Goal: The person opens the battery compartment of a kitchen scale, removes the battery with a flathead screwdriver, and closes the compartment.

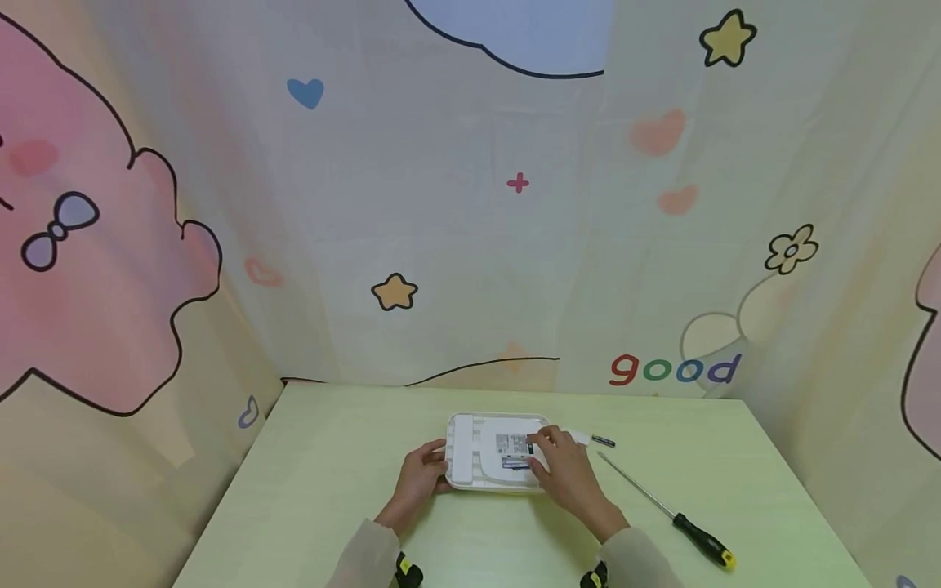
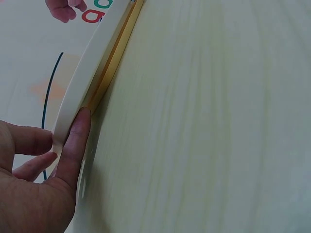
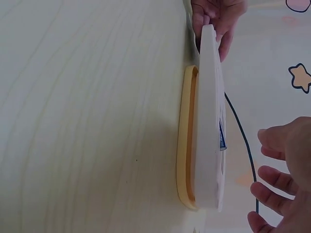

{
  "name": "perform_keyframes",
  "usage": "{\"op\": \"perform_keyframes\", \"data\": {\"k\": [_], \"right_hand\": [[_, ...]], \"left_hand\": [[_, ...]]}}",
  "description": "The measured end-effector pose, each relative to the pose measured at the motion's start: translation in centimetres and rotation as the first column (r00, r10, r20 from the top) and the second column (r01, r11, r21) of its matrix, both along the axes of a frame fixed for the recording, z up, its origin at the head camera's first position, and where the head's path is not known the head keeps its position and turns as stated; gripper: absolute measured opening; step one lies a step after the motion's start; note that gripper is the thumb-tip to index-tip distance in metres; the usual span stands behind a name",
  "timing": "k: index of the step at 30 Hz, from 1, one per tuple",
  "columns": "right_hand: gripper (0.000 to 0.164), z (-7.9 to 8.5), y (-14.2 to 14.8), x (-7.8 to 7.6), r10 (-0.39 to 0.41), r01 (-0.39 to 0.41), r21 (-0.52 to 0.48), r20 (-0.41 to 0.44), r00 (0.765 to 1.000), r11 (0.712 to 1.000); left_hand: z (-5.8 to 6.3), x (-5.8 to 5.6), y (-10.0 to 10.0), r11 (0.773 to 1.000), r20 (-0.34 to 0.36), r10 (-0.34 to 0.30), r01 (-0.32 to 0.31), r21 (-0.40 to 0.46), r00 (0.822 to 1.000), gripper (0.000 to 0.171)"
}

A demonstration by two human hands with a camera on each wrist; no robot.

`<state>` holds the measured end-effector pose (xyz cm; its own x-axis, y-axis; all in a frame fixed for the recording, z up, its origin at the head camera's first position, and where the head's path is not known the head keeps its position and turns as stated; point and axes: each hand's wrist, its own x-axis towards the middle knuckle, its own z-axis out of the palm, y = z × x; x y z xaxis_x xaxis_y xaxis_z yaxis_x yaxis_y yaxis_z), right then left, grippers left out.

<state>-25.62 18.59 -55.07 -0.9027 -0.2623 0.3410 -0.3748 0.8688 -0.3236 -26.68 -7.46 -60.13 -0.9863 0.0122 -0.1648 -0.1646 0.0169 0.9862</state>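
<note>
White case [image 1: 463, 449], blue battery [image 1: 515, 463] inside, in the pinch of left fingers [image 2: 74, 148], right fingers [image 3: 272, 196] loose and empty.

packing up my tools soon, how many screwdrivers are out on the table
1: a black-and-yellow-handled screwdriver, lying on the table to the right of the right hand. No other shows.

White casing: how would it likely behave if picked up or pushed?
The white casing is probably stiff, its rim straight while the left hand pinches one end. Being flat and wide, it seems unlikely to roll. The blue cylinder protruding from its face might drop out if tilted.
</note>
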Motion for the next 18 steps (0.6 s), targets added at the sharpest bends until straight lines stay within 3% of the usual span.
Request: {"op": "perform_keyframes", "data": {"k": [18], "right_hand": [[0.008,-1.4,-0.3,-0.3,0.023,-0.024,0.024,0.025,0.999,0.999]], "left_hand": [[0.2,0.2,0.1,1.0,-0.007,-0.01,0.01,0.024,1.0,0.049]]}}
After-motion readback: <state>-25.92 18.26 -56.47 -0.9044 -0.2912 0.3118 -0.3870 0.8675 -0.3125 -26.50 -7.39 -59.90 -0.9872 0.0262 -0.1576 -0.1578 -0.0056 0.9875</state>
